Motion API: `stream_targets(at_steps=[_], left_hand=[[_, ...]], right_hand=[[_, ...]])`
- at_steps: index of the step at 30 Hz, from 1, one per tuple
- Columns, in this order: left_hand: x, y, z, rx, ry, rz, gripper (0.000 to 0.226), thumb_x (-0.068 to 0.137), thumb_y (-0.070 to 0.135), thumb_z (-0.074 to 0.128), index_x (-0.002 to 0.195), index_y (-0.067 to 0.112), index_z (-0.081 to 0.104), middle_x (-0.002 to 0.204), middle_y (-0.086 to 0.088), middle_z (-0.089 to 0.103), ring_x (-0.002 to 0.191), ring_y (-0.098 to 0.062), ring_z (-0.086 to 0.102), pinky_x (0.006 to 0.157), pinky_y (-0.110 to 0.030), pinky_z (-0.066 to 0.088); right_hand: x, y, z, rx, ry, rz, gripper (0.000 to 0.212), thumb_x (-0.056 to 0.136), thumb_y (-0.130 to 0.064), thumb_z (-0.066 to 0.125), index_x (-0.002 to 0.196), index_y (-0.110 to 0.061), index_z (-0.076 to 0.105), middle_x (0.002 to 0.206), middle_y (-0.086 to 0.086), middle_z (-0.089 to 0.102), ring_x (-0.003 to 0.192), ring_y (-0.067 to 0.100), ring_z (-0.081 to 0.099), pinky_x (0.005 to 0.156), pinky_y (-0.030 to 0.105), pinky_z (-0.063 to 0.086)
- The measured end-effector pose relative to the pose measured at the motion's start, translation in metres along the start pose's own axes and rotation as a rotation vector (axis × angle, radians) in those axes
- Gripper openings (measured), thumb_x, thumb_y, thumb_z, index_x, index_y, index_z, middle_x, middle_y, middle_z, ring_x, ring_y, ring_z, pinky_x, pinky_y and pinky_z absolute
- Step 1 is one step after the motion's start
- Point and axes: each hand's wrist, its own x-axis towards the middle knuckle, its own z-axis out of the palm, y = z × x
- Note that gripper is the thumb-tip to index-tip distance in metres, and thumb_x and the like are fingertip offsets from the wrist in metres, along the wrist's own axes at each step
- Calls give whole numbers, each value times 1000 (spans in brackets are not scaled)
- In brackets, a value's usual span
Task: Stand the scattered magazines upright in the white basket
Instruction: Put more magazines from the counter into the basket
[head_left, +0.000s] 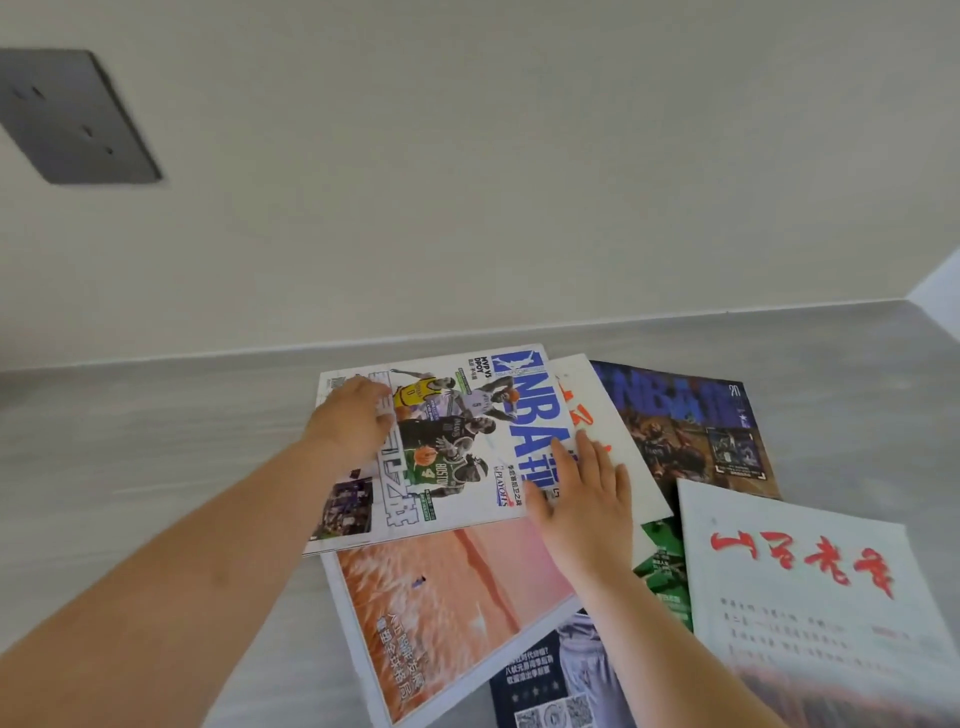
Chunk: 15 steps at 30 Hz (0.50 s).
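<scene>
Both hands are on the topmost magazine, the white NBA magazine (447, 441), which lies flat on the grey desk (156, 441) at the far end of the scattered pile. The left hand (353, 421) rests on its far-left corner, fingers together and curled over the cover; whether any finger has gone under the edge cannot be told. The right hand (582, 499) lies flat and open, fingers extended, across the near-right edge of the same cover, overlapping the white-covered magazine (613, 431) just beyond it.

Under the right hand's wrist lies the orange-cover magazine (447, 613). To the right of that hand are a dark NBA magazine (675, 426) and a white magazine with red calligraphy (805, 571). The white basket is not in view.

Judgement: the step in hand is lifting the top magazine. To do it well, pin the cover with the right palm while the left fingers work under the corner, then grip spine and pages together so the glossy sheets do not fan open. Lift clear without dragging the layers beneath.
</scene>
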Motion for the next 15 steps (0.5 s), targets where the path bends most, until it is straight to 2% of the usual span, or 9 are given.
stream_targets(at_steps=[3, 6, 10, 15], left_hand=[[33, 5, 4, 16, -58, 10, 54, 86, 28, 53, 134, 14, 32, 148, -13, 28, 134, -32, 25, 112, -47, 24], [55, 1, 3, -11, -132, 1, 70, 79, 38, 60, 136, 16, 27, 149, -11, 25, 135, -32, 24, 113, -50, 20], [70, -1, -1, 79, -148, 17, 84, 72, 43, 67, 138, 16, 23, 146, -14, 31, 130, -34, 32, 108, -49, 26], [62, 3, -10, 255, -137, -24, 84, 66, 48, 70, 133, 16, 31, 136, -15, 43, 123, -34, 39, 102, -44, 30]], right_hand=[[5, 2, 1, 22, 17, -25, 60, 89, -53, 24, 142, -26, 15, 156, 3, 4, 143, 19, -2, 115, 36, -6], [13, 4, 2, 41, 12, -47, 60, 89, -53, 26, 142, -27, 16, 156, 3, 4, 143, 19, -2, 115, 35, -7], [18, 7, 4, 47, 19, -63, 59, 88, -53, 27, 141, -28, 18, 156, 2, 5, 143, 18, -2, 114, 34, -9], [17, 6, 4, 44, 31, -57, 59, 88, -52, 28, 141, -27, 18, 156, 0, 7, 143, 17, 0, 114, 33, -7]])
